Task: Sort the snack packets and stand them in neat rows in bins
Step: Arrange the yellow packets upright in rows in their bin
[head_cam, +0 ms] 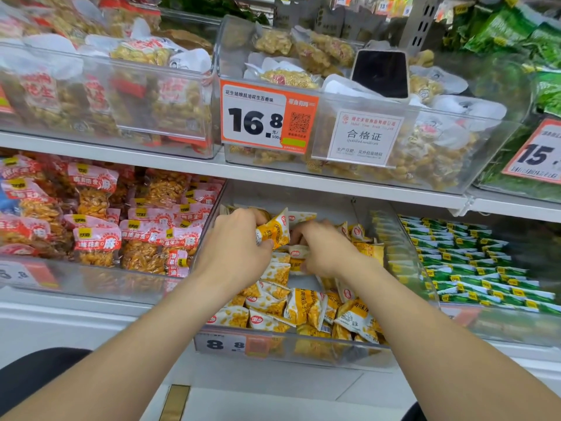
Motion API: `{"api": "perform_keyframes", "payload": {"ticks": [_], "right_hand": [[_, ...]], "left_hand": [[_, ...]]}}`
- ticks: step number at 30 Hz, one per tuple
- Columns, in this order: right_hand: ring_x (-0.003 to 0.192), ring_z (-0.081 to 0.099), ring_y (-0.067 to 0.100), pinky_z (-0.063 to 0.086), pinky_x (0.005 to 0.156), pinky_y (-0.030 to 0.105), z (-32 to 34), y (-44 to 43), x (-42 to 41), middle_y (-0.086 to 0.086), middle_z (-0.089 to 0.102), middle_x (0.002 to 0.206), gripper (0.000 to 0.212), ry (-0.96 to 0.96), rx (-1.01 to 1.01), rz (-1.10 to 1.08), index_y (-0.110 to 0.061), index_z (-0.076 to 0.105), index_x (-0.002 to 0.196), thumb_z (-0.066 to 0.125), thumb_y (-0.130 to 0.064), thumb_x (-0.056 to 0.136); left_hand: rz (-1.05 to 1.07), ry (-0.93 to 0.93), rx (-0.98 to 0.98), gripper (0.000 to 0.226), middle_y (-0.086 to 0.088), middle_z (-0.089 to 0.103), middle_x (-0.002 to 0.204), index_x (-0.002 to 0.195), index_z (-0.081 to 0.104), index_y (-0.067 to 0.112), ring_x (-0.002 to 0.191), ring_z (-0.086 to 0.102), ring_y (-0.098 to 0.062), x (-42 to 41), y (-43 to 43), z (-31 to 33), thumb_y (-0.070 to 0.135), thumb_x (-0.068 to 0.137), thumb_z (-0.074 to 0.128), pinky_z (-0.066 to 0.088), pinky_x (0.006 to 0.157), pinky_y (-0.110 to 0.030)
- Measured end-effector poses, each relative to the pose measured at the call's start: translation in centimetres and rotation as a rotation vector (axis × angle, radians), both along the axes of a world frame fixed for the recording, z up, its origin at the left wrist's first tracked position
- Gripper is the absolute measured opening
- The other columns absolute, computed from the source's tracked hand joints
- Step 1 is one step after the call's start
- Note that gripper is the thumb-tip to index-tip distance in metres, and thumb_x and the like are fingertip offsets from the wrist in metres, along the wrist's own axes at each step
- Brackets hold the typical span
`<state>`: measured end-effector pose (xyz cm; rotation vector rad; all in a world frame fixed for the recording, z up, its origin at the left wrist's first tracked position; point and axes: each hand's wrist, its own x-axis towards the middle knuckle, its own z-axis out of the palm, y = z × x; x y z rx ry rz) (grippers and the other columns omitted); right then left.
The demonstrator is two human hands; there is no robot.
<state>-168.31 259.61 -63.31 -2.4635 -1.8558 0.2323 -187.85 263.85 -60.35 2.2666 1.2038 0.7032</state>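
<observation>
A clear plastic bin (303, 354) on the lower shelf holds several small yellow-and-white snack packets (303, 308), lying loose and jumbled near its front. My left hand (239, 247) grips a bunch of these packets at the back left of the bin, one yellow packet (274, 230) sticking up between thumb and fingers. My right hand (328, 250) reaches in beside it, its fingers curled round a white-topped packet (299, 253) in the middle of the bin. A bare patch of the bin floor shows under my right wrist.
Red-and-orange peanut packets (100, 226) fill the bin to the left, and green packets (473, 268) stand in rows in the bin to the right. The shelf above carries bins of peanut bags (425, 141) with price tags (255, 117) and overhangs the working bin.
</observation>
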Motion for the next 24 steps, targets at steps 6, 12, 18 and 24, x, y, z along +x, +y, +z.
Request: {"api": "perform_keyframes", "payload": {"ticks": [6,12,18,24], "right_hand": [[0.099,0.064,0.032,0.049,0.073,0.035,0.5,-0.3,-0.1,0.007,0.059,0.113,0.069,-0.100,0.047,-0.087,-0.020,0.056,0.117,0.099,-0.034,0.064],[0.100,0.060,0.021,0.045,0.075,0.030,1.1,-1.1,0.9,-0.003,0.058,0.105,0.060,0.012,0.148,-0.089,-0.026,0.060,0.117,0.094,-0.042,0.070],[0.100,0.077,0.018,0.061,0.084,0.031,3.2,-4.2,0.0,-0.001,0.080,0.107,0.036,0.954,0.287,-0.063,-0.020,0.071,0.126,0.078,-0.020,0.091],[0.086,0.077,0.013,0.061,0.073,0.032,3.6,-5.4,1.7,-0.002,0.081,0.097,0.027,0.788,0.335,-0.093,-0.020,0.077,0.110,0.086,-0.030,0.087]], "left_hand": [[0.002,0.005,-0.007,0.027,0.003,0.073,0.102,0.119,0.071,0.028,0.063,0.066,-0.014,-0.1,0.2,-0.3,0.030,0.093,0.076,0.056,0.063,-0.034],[-0.031,-0.023,-0.057,0.025,0.006,0.072,0.102,0.118,0.070,0.029,0.067,0.067,-0.013,-0.1,0.1,0.0,0.033,0.094,0.076,0.059,0.070,-0.037],[-0.126,-0.147,-0.260,0.020,0.018,0.066,0.106,0.109,0.071,0.033,0.098,0.072,-0.012,0.3,-0.1,0.2,0.031,0.092,0.081,0.058,0.090,-0.037],[-0.199,-0.067,-0.181,0.040,0.010,0.070,0.103,0.116,0.068,0.029,0.081,0.072,-0.004,0.6,0.0,-0.9,0.034,0.083,0.089,0.058,0.069,-0.022]]}}
